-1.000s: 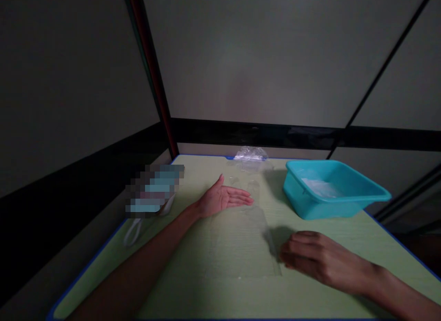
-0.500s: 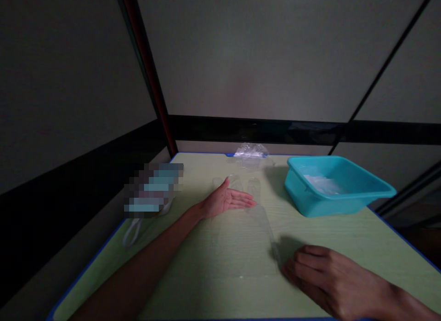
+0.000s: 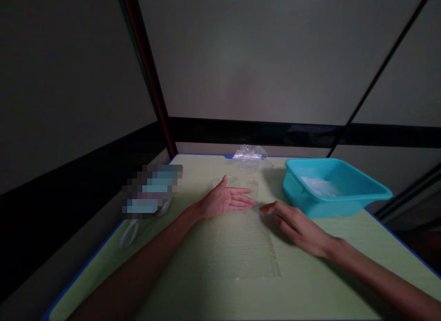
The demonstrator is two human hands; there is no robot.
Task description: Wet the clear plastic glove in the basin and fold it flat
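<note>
A clear thin plastic bag (image 3: 241, 247) lies flat on the pale green table (image 3: 165, 284), its outline faint. My left hand (image 3: 225, 200) rests on its upper part, palm turned up, thumb raised and fingers stretched to the right, holding nothing. To the right of those fingertips, my right hand (image 3: 292, 222) hovers over or touches the bag's upper right edge. Its fingers reach left and are partly spread, with nothing visible between them.
A turquoise basin (image 3: 344, 206) holding white, filmy material stands at the right. Crumpled clear plastic (image 3: 251, 156) lies at the far edge. On the left is a pixelated item (image 3: 153, 190) with a white strap (image 3: 129, 233).
My right hand has moved up and left from the bag's lower right corner to beside my left fingertips, and its fingers have opened. My left hand has barely moved.
</note>
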